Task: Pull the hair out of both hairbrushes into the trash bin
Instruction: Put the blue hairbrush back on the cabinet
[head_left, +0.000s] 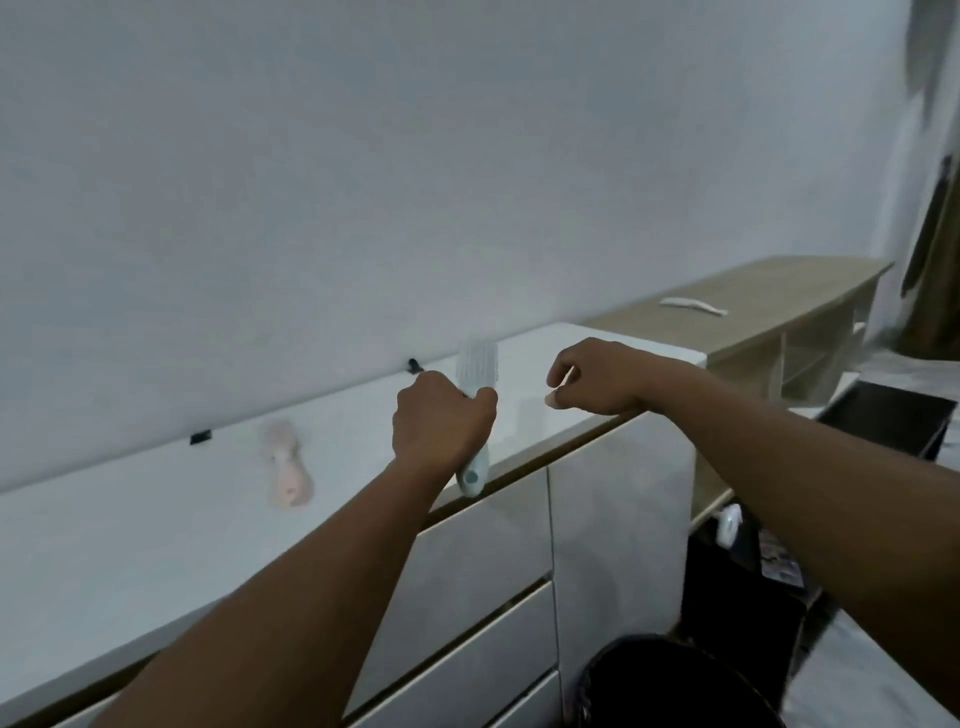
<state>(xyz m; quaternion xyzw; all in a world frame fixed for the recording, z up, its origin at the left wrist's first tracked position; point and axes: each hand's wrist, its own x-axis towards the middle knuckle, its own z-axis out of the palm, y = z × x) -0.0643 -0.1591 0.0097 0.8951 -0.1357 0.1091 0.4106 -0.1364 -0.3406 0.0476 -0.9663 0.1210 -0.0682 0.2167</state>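
My left hand (441, 421) is closed around the handle of a pale blue hairbrush (477, 364), held above the white cabinet top (156, 519) with its bristle head pointing away from me. My right hand (597, 379) hovers just right of the brush head, fingers curled and pinched; whether it holds hair is too blurred to tell. A pink hairbrush (288, 467) lies flat on the cabinet top to the left. The black trash bin (675, 680) stands on the floor at the bottom, in front of the cabinet.
The white cabinet has drawers (467, 587) below its front edge. A wooden shelf unit (769, 306) with a white object (693, 305) on it stands at the right. A black box (893, 421) and clutter sit on the floor at the right.
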